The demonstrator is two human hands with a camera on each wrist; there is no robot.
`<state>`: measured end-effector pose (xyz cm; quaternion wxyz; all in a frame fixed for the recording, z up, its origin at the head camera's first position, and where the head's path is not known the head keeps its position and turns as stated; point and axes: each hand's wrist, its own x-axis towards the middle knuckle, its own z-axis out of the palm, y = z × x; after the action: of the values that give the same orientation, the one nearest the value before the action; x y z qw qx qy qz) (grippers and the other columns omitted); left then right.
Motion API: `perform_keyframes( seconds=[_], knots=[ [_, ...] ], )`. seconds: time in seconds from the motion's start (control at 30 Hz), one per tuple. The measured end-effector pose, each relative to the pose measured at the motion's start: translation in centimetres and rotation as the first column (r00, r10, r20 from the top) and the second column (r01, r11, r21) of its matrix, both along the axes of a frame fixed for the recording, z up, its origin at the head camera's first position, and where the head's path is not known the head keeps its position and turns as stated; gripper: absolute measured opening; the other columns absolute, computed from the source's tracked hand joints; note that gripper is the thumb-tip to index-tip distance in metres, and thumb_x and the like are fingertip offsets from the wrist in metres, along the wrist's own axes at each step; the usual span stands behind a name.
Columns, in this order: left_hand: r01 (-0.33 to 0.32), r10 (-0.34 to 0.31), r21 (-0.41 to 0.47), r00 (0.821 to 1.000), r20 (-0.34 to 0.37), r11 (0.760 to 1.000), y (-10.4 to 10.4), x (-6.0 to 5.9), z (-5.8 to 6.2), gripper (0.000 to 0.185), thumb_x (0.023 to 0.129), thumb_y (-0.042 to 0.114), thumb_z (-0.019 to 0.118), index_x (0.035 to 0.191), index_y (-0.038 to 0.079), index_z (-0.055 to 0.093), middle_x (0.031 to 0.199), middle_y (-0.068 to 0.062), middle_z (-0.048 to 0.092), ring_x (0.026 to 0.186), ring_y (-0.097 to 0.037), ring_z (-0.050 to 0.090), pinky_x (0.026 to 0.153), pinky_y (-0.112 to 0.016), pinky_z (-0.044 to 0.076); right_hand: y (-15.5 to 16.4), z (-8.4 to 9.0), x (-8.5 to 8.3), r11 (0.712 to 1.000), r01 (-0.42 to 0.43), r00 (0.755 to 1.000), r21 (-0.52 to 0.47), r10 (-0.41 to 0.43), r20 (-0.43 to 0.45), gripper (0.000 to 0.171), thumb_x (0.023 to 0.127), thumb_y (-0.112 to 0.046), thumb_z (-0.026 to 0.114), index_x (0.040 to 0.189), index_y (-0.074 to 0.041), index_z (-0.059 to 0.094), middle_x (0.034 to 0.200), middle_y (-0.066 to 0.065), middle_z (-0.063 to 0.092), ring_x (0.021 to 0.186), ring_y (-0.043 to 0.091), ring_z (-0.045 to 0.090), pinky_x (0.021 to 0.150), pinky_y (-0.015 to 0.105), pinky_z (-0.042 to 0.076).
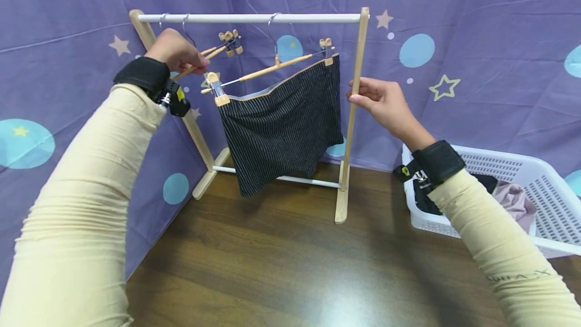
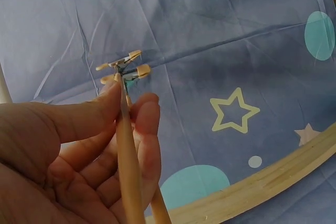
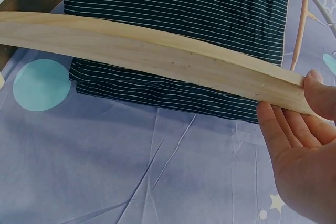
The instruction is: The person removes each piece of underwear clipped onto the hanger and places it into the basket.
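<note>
Hanging garment: striped shorts (image 1: 283,125), dark with thin pale stripes, clipped at both waist corners to a wooden clip hanger (image 1: 272,67) whose hook is over the white rail (image 1: 249,17) of the small wooden rack (image 1: 351,115).
Left hand: the left hand (image 1: 174,52) is up near the rail's left end, thumb and fingers pinched round the wooden bars of empty clip hangers (image 2: 126,145); their clips (image 2: 123,69) stick out just beyond the fingertips.
Right hand: the right hand (image 1: 386,102) rests against the rack's right upright, thumb (image 3: 320,90) on its edge, fingers relaxed and nearly straight, not wrapped round it.
Rack: stands on the dark wooden table (image 1: 281,266), before a purple cloth (image 1: 476,39) with stars and circles.
Basket: a white laundry basket (image 1: 544,196) at the right, just beside the right forearm, holds dark and pinkish clothes.
</note>
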<state>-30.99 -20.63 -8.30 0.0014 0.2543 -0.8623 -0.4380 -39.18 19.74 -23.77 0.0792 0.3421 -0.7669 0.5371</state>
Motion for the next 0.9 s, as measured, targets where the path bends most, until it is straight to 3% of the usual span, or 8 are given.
perform_keyframes(
  seconds=[0.37,0.67,0.77,0.9],
  knots=[
    [-0.011,0.011,-0.067,1.000,0.002,0.998,0.3,0.1,0.1,0.030,0.093,0.008,0.071,0.066,0.009,0.058,0.051,0.003,0.064,0.050,-0.007,0.064,0.057,-0.018,0.058,-0.3,0.0,-0.2,0.999,0.017,1.000,0.037,-0.017,0.002,0.037,0.098,-0.016,0.069,0.132,-0.003,0.066,0.121,0.021,0.072,0.099,-0.002,0.070,0.092,0.020,0.057],
    [-0.053,0.051,-0.061,0.998,-0.023,0.997,0.7,0.1,0.4,0.021,0.093,0.006,0.071,0.080,0.005,0.055,0.051,0.003,0.061,0.048,-0.007,0.064,0.056,-0.021,0.059,-0.4,-0.1,-0.7,1.000,0.010,1.000,0.021,-0.010,-0.012,0.036,0.098,-0.013,0.069,0.132,0.000,0.066,0.120,0.022,0.072,0.095,-0.007,0.069,0.089,0.015,0.056],
    [-0.025,0.024,-0.119,1.000,-0.009,0.993,0.8,0.1,0.8,0.023,0.094,0.010,0.071,0.076,0.007,0.056,0.051,0.005,0.061,0.048,-0.005,0.062,0.055,-0.019,0.058,-0.4,0.0,-1.0,1.000,0.012,1.000,0.013,-0.012,-0.014,0.036,0.098,-0.013,0.069,0.131,0.001,0.065,0.118,0.020,0.074,0.094,-0.008,0.069,0.088,0.014,0.055],
    [0.028,-0.015,-0.195,0.998,0.066,0.980,0.7,0.1,1.5,0.031,0.096,0.014,0.069,0.067,0.010,0.057,0.052,0.006,0.061,0.049,-0.003,0.061,0.056,-0.018,0.057,-0.5,-0.1,-1.2,1.000,0.018,1.000,0.021,-0.017,-0.008,0.036,0.098,-0.014,0.069,0.131,0.000,0.066,0.118,0.019,0.074,0.094,-0.008,0.068,0.088,0.014,0.055]
  ],
)
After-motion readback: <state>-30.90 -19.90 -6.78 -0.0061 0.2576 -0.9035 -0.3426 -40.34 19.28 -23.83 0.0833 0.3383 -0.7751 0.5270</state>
